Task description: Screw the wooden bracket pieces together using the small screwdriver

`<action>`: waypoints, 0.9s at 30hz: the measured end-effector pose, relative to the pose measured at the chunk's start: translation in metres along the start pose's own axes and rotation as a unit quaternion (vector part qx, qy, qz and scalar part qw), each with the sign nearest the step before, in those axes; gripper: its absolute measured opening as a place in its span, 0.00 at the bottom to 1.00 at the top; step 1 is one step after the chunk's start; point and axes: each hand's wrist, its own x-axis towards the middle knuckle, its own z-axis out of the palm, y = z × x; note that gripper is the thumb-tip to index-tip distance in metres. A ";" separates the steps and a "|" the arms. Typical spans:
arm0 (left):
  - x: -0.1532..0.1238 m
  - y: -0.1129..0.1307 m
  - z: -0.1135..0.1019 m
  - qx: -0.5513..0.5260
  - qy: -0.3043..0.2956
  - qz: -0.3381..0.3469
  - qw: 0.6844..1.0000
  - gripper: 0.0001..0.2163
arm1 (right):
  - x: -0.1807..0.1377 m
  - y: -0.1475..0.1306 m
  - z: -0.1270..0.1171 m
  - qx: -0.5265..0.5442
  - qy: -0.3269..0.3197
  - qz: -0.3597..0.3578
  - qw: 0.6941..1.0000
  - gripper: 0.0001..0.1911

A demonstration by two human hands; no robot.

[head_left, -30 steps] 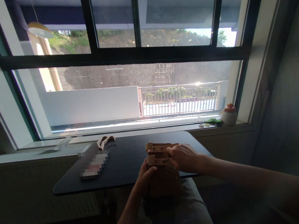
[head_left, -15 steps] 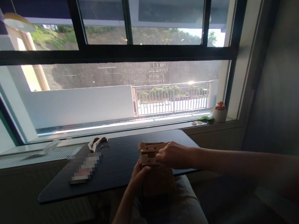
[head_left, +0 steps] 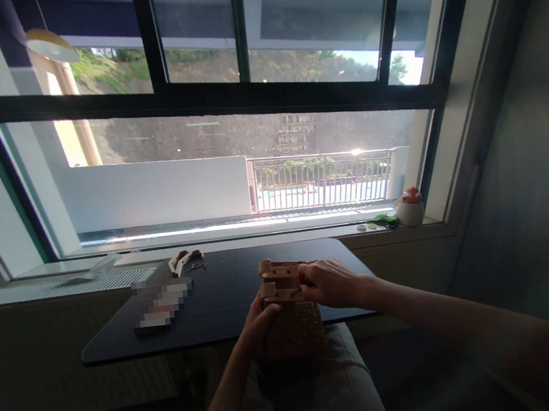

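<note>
Above my lap, at the table's near edge, is a brown bag-like piece that looks like leather, with small holes along its side. Across its top run two tan straps, a far strap and a near strap, each looped at its left end and dotted with dark holes. My left hand grips the piece's left side, thumb just below the near strap. With its fingers closed, my right hand works at the right ends of the straps. Whatever lies in its pinch is too small and dark to make out.
The dark table carries pale curved pieces, small dark bits and a blurred-out flat item. A white pot with an orange top stands on the windowsill. A radiator lies to the left.
My right hand has shifted slightly right along the straps, baring more of the near strap. My left hand keeps its hold. The whole view has slid a little to the right.
</note>
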 end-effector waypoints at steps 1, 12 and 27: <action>0.000 -0.001 0.000 -0.003 -0.001 -0.001 1.000 0.17 | 0.002 -0.002 -0.004 -0.015 0.000 -0.015 1.000 0.11; -0.004 0.004 0.003 0.006 0.002 0.001 1.000 0.16 | 0.005 -0.004 -0.014 -0.156 -0.005 -0.227 0.961 0.10; -0.001 -0.001 0.000 0.010 -0.011 0.011 1.000 0.17 | 0.015 -0.014 -0.020 -0.121 -0.046 -0.050 0.990 0.15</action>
